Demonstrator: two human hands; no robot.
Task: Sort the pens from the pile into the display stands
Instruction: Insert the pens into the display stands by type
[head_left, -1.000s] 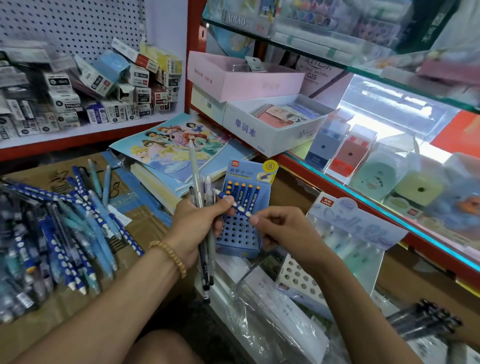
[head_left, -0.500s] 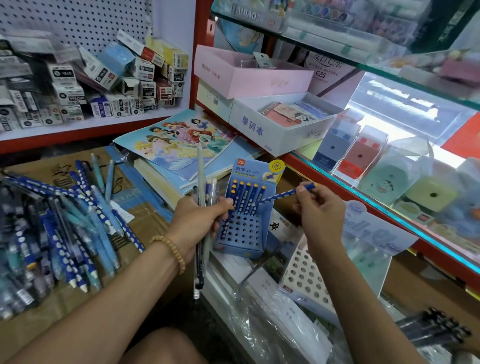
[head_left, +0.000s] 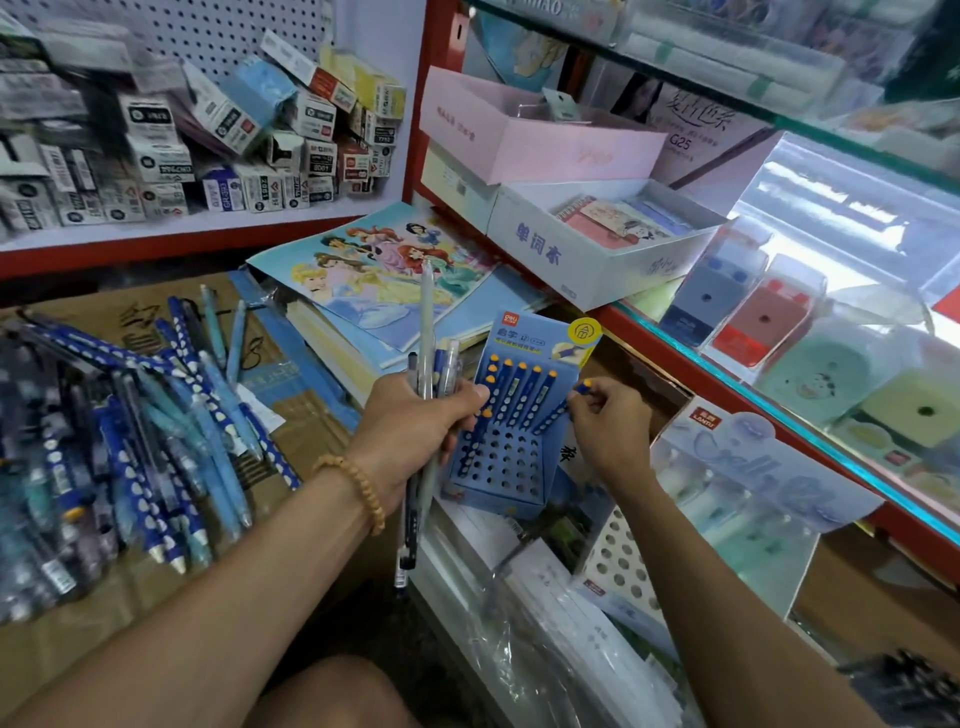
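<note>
Pinching a dotted blue pen (head_left: 558, 415) in my right hand (head_left: 610, 431), I angle it into the blue stand (head_left: 498, 467). Left hand (head_left: 415, 431) grips spare pens (head_left: 426, 364) and steadies the stand; pile (head_left: 130, 441) lies left. Risk: tip misses its hole, stand tips.

Standing at left, a white pegboard wall (head_left: 218, 36) above a white shelf (head_left: 171, 231) edged in red. Rising beside it, a red metal upright (head_left: 418, 93). Running along the right, a glass counter (head_left: 810, 431) with a red and teal edge, catching bright reflected light.
</note>
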